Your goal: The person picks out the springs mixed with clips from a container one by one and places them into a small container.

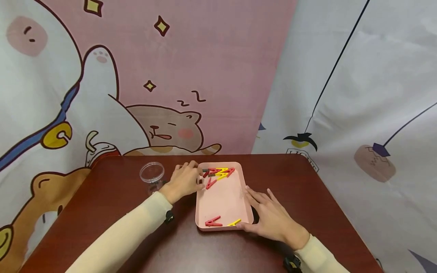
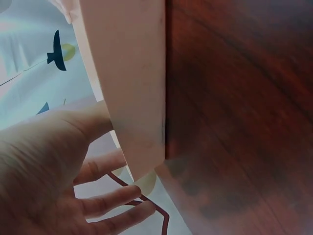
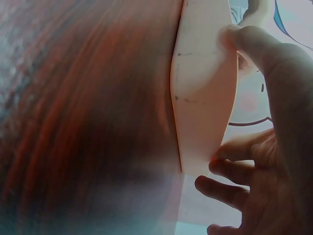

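A pink tray (image 1: 223,201) lies on the table, holding several small plastic clips. Red and yellow clips (image 1: 222,172), with darker ones, cluster at its far end. A red clip (image 1: 213,222) and a yellow clip (image 1: 234,222) lie at the near end. My left hand (image 1: 184,180) reaches over the far left rim beside the cluster, thumb and index finger apart; their tips are hidden in the left wrist view. My right hand (image 1: 273,218) rests against the tray's right side, thumb at the near corner, fingers spread along the rim.
A clear round container (image 1: 151,174) stands left of my left hand; what is inside is too unclear to tell. The brown table (image 1: 164,246) ends at a printed cloth backdrop (image 1: 232,76) behind and to the sides.
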Available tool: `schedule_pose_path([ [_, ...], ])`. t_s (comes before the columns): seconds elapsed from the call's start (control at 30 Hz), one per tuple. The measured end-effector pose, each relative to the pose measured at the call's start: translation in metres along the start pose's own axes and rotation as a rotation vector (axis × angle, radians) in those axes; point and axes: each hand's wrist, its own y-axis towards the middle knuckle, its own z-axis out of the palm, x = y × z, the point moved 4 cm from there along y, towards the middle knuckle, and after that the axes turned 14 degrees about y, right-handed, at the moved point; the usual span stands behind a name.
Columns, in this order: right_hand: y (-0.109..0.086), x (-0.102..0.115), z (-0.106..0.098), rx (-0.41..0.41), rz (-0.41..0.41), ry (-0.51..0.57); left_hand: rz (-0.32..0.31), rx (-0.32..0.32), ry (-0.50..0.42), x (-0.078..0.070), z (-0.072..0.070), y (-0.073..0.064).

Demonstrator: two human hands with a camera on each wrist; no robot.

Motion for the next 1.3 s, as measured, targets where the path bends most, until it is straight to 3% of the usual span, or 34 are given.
schedule_pose_path([
  [0.3, -0.001, 0.003, -0.003, 0.020, 0.017, 0.011, -0.009, 0.056, 0.057, -0.004, -0.005, 0.009],
  [0.67, -0.002, 0.002, -0.001, 0.035, 0.030, 0.021, -0.044, 0.140, 0.098, -0.012, 0.004, 0.019],
  [0.97, -0.002, 0.001, -0.001, 0.028, 0.029, 0.018, -0.049, 0.137, 0.088, -0.012, 0.007, 0.019],
  [1.3, -0.001, 0.001, 0.000, 0.014, 0.012, 0.010, -0.031, 0.059, 0.093, -0.010, 0.001, 0.013],
])
